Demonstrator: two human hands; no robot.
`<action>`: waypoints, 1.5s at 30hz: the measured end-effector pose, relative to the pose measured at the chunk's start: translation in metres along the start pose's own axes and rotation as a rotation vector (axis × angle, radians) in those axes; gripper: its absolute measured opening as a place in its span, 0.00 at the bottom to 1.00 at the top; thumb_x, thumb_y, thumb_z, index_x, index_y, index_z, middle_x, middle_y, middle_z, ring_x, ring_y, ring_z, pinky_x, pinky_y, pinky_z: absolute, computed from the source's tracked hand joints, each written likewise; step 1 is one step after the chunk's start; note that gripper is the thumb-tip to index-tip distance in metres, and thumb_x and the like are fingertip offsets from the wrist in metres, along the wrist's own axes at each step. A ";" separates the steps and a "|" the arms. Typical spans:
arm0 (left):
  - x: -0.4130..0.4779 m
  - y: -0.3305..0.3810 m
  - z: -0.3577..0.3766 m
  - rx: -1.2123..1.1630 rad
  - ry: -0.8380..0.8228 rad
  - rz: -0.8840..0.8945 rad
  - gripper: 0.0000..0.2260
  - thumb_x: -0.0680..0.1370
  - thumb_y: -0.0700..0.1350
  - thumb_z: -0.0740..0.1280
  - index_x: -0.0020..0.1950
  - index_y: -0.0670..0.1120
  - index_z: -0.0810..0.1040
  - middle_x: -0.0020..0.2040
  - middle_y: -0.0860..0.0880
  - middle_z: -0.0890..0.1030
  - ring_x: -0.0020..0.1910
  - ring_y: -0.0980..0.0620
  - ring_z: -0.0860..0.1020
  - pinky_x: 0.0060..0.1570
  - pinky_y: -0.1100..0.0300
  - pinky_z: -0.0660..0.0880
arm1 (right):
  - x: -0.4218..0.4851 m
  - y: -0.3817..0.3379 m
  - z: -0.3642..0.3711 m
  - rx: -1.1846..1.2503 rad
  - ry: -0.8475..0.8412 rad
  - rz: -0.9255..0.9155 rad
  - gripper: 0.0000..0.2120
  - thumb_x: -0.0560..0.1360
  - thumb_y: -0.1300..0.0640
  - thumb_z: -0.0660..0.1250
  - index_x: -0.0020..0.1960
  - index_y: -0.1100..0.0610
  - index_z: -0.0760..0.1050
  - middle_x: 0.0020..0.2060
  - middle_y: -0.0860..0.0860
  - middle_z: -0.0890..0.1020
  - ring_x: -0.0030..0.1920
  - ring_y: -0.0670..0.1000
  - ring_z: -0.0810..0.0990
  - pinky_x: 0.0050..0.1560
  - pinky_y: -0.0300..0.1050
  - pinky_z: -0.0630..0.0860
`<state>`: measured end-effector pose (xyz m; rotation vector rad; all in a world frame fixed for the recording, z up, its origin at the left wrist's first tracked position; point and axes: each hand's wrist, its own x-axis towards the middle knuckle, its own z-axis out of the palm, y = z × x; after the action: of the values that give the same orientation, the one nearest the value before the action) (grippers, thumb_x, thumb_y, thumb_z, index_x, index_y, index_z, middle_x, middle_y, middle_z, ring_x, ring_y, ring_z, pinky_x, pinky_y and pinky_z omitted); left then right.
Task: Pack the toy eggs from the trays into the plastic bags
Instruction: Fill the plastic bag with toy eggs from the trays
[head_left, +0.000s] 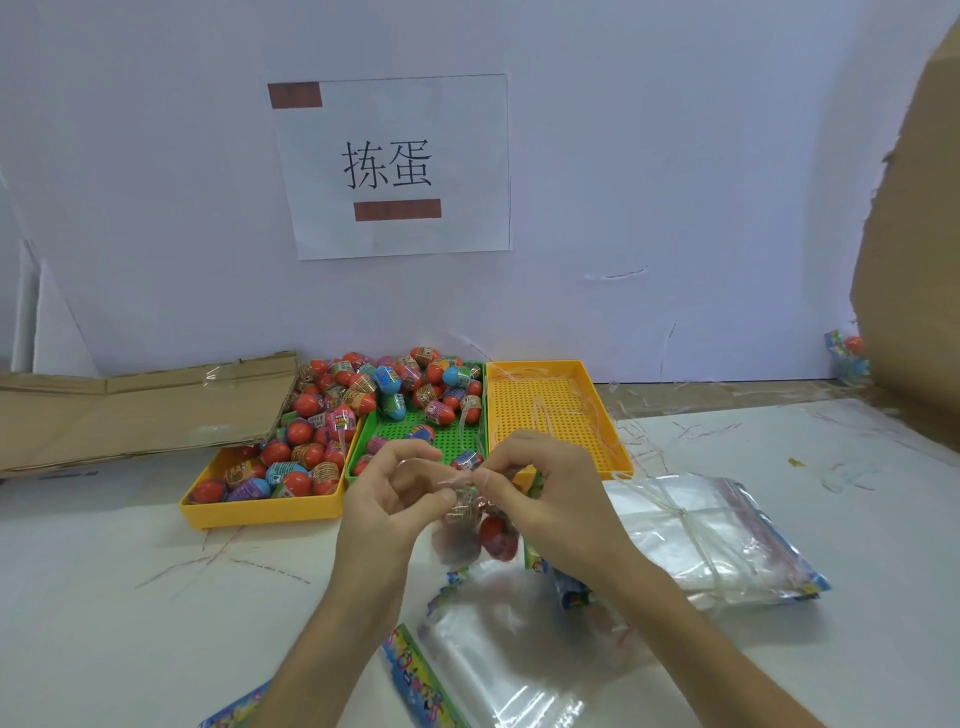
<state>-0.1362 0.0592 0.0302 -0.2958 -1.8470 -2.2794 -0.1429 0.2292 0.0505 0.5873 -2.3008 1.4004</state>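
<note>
Both hands pinch the top of a small clear plastic bag, left hand and right hand side by side. The bag hangs straight down from the fingers, above the table's near middle. Red toy eggs sit inside it.

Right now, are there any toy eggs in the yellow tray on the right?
No, the yellow tray on the right shows only its bare grid floor and some clear plastic strips, no eggs.

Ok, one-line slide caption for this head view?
Both hands pinch shut a clear bag of toy eggs before three trays.
</note>
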 end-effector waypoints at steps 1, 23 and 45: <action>0.000 0.000 0.001 0.000 -0.001 0.008 0.12 0.75 0.30 0.70 0.52 0.44 0.79 0.41 0.43 0.85 0.43 0.51 0.83 0.43 0.63 0.79 | 0.000 0.001 0.000 -0.001 0.009 -0.005 0.06 0.75 0.59 0.74 0.40 0.55 0.84 0.36 0.45 0.80 0.41 0.47 0.78 0.43 0.43 0.75; -0.002 0.004 0.003 0.023 0.129 0.078 0.09 0.70 0.42 0.73 0.48 0.41 0.79 0.37 0.41 0.83 0.35 0.46 0.82 0.35 0.58 0.81 | -0.001 0.002 0.003 0.084 -0.022 0.020 0.03 0.76 0.59 0.74 0.46 0.51 0.85 0.39 0.41 0.83 0.41 0.46 0.81 0.40 0.51 0.81; -0.004 -0.006 0.009 0.163 -0.170 -0.210 0.19 0.69 0.57 0.80 0.56 0.65 0.80 0.54 0.56 0.86 0.54 0.57 0.84 0.49 0.61 0.81 | 0.008 0.008 -0.014 0.298 0.337 0.190 0.08 0.78 0.59 0.71 0.41 0.59 0.80 0.34 0.49 0.82 0.35 0.46 0.82 0.39 0.38 0.79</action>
<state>-0.1335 0.0697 0.0250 -0.2905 -2.2316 -2.2779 -0.1528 0.2435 0.0546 0.1936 -1.9362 1.7957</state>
